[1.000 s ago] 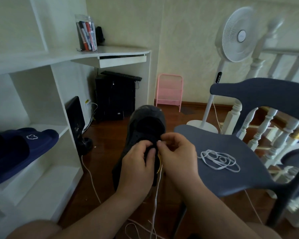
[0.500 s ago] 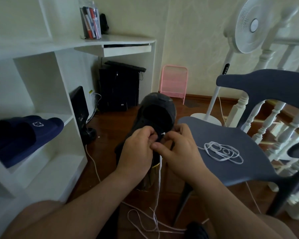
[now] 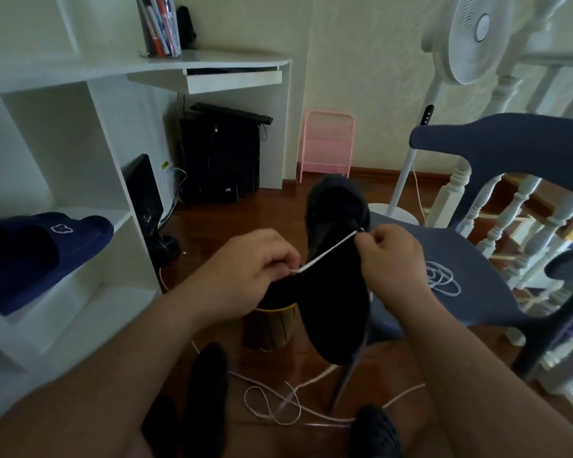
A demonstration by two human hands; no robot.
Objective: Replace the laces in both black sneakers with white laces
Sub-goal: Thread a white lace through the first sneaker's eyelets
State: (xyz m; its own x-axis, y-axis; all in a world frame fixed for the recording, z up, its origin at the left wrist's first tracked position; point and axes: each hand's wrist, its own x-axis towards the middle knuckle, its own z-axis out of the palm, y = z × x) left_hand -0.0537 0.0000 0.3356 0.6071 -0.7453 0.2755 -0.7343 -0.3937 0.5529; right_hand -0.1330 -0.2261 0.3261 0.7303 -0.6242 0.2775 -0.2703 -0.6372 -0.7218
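While hands pinch lace, eyelets hidden

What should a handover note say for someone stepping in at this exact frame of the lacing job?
Left hand: pinching one end of the white lace, pulled taut.
Right hand: pinching the same lace at the far side of the black sneaker, near its eyelets.
Sneaker is held up in the air between the hands, over a yellow-rimmed bin.
A spare white lace lies coiled on the blue chair. More lace trails loose on the floor.
Done: lacing of this sneaker has begun.
Left: finish threading it; how many eyelets are filled cannot be told. The second sneaker is not clearly identifiable.
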